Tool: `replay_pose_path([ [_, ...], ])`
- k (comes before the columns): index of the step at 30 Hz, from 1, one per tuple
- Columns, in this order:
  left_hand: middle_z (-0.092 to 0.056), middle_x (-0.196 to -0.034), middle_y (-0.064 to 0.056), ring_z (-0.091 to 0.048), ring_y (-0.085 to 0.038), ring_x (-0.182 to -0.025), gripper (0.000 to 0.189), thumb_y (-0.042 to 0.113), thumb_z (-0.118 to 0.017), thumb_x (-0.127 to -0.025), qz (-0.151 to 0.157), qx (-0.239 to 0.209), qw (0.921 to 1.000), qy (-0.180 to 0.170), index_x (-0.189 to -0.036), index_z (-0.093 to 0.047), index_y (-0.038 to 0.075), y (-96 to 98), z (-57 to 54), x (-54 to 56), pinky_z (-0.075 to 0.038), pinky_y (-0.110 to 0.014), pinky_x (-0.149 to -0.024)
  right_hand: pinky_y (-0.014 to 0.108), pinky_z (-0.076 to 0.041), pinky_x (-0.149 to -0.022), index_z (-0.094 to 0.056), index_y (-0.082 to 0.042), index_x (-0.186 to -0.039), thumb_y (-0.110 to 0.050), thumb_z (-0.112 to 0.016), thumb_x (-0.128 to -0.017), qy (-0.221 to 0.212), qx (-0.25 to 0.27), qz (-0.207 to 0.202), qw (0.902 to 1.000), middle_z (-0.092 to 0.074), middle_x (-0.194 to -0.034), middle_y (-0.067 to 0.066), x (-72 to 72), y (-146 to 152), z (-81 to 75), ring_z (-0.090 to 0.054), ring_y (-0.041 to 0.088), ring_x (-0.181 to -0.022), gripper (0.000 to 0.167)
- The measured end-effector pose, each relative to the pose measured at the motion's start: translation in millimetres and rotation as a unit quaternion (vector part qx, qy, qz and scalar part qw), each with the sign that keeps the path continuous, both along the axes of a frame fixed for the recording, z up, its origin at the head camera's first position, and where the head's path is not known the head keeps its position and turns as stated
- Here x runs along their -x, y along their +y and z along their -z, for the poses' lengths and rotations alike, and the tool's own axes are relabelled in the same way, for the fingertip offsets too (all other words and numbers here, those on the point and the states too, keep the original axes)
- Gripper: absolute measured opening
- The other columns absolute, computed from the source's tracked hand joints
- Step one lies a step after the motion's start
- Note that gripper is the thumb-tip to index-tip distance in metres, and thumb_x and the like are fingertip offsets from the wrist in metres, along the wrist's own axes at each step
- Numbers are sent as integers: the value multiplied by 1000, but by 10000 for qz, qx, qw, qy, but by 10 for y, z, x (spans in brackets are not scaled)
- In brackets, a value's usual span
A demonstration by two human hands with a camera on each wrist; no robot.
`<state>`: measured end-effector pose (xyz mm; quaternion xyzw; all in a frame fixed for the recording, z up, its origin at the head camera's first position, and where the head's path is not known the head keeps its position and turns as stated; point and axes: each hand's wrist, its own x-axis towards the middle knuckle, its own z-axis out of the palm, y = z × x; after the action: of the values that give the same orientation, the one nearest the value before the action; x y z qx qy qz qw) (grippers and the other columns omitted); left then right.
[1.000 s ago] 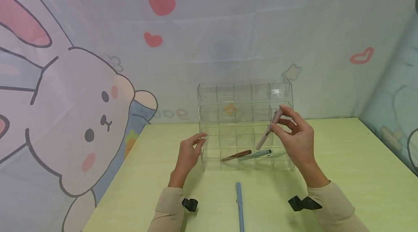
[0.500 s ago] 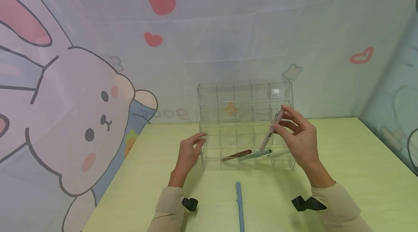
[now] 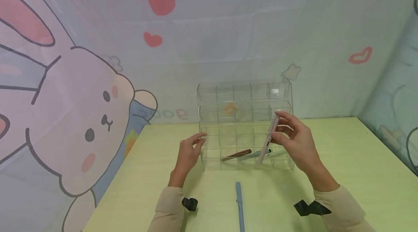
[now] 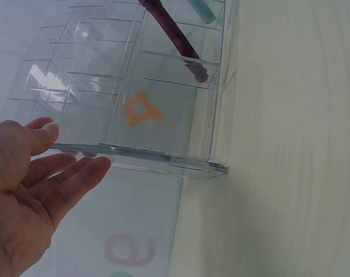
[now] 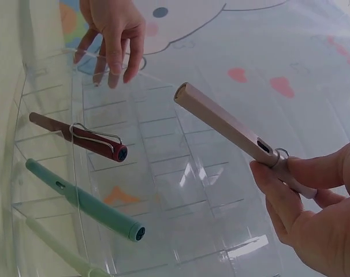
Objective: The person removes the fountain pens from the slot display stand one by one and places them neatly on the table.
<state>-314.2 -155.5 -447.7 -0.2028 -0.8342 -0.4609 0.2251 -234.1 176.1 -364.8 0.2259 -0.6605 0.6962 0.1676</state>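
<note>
My right hand (image 3: 295, 143) pinches a pale pink pen (image 5: 224, 122) by one end, between thumb and fingers. The pen slants, its free end low in front of the clear acrylic rack (image 3: 227, 123). At the rack's left side panel, my left hand (image 4: 33, 190) grips the edge, thumb on one face and fingers on the other. In the rack's lowest tier lie a dark red pen (image 5: 85, 137), a teal pen (image 5: 85, 199) and a light green pen (image 5: 59, 247). The pink pen overlaps the teal one in the head view.
A blue pen (image 3: 240, 204) lies on the yellow-green table (image 3: 156, 159) in front of the rack. The rack has several stepped tiers split by thin dividers. Behind it hangs a printed cloth (image 3: 222, 25) with a rabbit and hearts.
My right hand has lowered the pink pen, so its free end now stands lower and the pen is more upright. My left hand stays at the rack's side.
</note>
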Motion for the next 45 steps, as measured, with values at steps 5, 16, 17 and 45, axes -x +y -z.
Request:
replay_pose_path([
  [5,-72,-108,-21,-66,-31,-53,21,7,-64,-99,-10,7,10000,-1,-118,-73,5,-3,-33,9,-42,-23,-42,31,-58,-76,-49,-4,-143,12,-62,-93,-270,-363,79,9989,-53,-117,15,-11,0,-24,-66,12,-96,55],
  [16,-71,-112,-21,-71,-35,-68,21,9,-65,-98,-39,11,10000,-27,-117,-73,6,-6,-4,-7,-49,-24,-47,34,-58,-77,-43,1,-146,10,-65,-93,-946,-798,-169,9922,-49,-123,24,-6,-29,38,-68,12,-93,58],
  [17,-71,-112,-21,-71,-35,-69,20,9,-65,-98,-33,-16,10000,-20,-117,-73,7,-8,-3,-9,-48,-24,-47,34,-58,-77,-42,2,-146,10,-64,-92,-996,-836,-209,9913,-49,-124,25,0,-36,45,-67,13,-93,59],
  [45,-74,-104,-17,-73,-27,-81,22,12,-65,-99,-72,149,9999,0,-119,-73,11,-17,5,-1,-54,-23,-55,48,-56,-82,-28,10,-137,5,-63,-95,-2492,-1740,-2497,9194,-44,-119,25,22,39,167,-61,30,-94,55],
])
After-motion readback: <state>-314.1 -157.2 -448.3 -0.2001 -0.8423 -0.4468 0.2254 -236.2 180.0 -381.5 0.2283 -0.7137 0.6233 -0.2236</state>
